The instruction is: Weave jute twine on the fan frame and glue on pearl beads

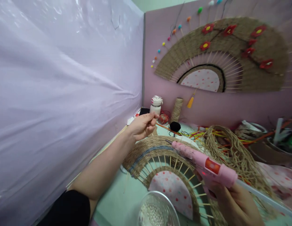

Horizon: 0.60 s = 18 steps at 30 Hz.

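My right hand (235,201) grips a pink hot glue gun (195,157) with a clear glue stick in its back end. The gun's nozzle points left, at the woven upper band of a twine fan (143,149). This fan lies on the table, with a blue stripe, thin wooden ribs and a half-round dotted cloth (170,190) at its base. Above the fan's upper left edge is my left hand (144,126), fingers pinched together; whatever lies between them is hidden. Close to the near edge of the fan stands a clear bowl (176,213) of small white pearl beads (154,215).
A larger twine fan (190,51) with red flowers hangs on the pink back wall. Along the back stand a white bottle (155,105), a twine spool (177,110) and a black ball of yarn (175,126). Loose twine (225,147) and tubs (250,130) crowd the right; white sheeting (66,78) covers the left.
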Each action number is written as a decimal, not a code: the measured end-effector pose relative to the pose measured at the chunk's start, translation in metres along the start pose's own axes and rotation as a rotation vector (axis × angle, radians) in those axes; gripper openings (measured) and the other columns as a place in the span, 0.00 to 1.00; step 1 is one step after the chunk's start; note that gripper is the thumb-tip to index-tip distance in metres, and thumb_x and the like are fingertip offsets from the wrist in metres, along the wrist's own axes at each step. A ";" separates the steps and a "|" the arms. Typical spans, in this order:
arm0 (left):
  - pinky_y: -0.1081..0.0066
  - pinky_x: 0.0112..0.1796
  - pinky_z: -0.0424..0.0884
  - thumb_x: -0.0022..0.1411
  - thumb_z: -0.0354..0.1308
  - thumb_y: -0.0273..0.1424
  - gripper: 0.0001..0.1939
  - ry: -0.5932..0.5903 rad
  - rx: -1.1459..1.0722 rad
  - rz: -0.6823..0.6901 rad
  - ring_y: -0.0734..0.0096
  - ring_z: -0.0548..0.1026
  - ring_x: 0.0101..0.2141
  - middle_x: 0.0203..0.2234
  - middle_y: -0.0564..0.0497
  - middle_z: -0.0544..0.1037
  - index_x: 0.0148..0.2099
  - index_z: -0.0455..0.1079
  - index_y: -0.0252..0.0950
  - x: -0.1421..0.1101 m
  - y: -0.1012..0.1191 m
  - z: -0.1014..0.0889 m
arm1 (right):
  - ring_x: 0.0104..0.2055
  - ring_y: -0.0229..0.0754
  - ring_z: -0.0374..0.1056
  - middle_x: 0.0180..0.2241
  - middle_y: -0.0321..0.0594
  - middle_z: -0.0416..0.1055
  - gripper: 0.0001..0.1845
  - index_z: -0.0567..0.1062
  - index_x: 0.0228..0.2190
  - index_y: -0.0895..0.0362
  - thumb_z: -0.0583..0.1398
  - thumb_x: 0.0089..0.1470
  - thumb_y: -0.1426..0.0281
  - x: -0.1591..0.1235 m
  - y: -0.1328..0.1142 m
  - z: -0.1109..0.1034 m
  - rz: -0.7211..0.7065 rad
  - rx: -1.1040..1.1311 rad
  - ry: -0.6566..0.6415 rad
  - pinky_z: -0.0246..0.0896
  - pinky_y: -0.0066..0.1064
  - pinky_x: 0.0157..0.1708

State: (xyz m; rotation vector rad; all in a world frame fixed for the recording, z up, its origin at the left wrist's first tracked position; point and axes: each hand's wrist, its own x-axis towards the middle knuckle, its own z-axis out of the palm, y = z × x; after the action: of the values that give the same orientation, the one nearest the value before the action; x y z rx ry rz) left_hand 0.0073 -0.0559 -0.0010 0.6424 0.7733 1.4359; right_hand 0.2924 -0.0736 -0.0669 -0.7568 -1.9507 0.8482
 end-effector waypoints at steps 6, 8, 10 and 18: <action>0.83 0.17 0.58 0.64 0.49 0.26 0.10 0.019 -0.197 -0.112 0.86 0.58 0.15 0.16 0.57 0.61 0.33 0.69 0.27 0.029 -0.032 0.010 | 0.19 0.43 0.70 0.19 0.39 0.74 0.20 0.80 0.33 0.51 0.55 0.54 0.53 0.010 -0.010 -0.005 -0.028 -0.066 0.054 0.67 0.29 0.17; 0.83 0.21 0.62 0.61 0.48 0.19 0.10 -0.028 -0.196 -0.129 0.85 0.63 0.19 0.19 0.53 0.66 0.40 0.71 0.24 0.025 -0.036 0.012 | 0.19 0.43 0.70 0.21 0.40 0.76 0.21 0.80 0.36 0.51 0.54 0.55 0.52 0.013 -0.013 -0.005 -0.045 -0.071 0.087 0.67 0.29 0.17; 0.83 0.25 0.66 0.59 0.50 0.16 0.12 -0.080 -0.146 -0.113 0.84 0.67 0.22 0.22 0.51 0.70 0.43 0.71 0.24 0.017 -0.036 0.015 | 0.16 0.40 0.67 0.21 0.40 0.76 0.22 0.79 0.39 0.52 0.53 0.56 0.53 0.015 -0.014 -0.006 -0.054 -0.072 0.108 0.64 0.28 0.14; 0.81 0.32 0.73 0.60 0.53 0.19 0.06 -0.054 -0.072 -0.009 0.80 0.75 0.27 0.28 0.48 0.77 0.36 0.70 0.30 0.007 -0.028 0.016 | 0.13 0.37 0.61 0.18 0.39 0.73 0.21 0.80 0.37 0.54 0.54 0.56 0.54 0.018 -0.010 -0.005 -0.005 -0.054 0.112 0.59 0.25 0.12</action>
State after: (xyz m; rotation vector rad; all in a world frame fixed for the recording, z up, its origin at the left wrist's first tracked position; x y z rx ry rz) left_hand 0.0367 -0.0488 -0.0135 0.6190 0.6790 1.4260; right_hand 0.2874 -0.0645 -0.0487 -0.8133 -1.8818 0.7367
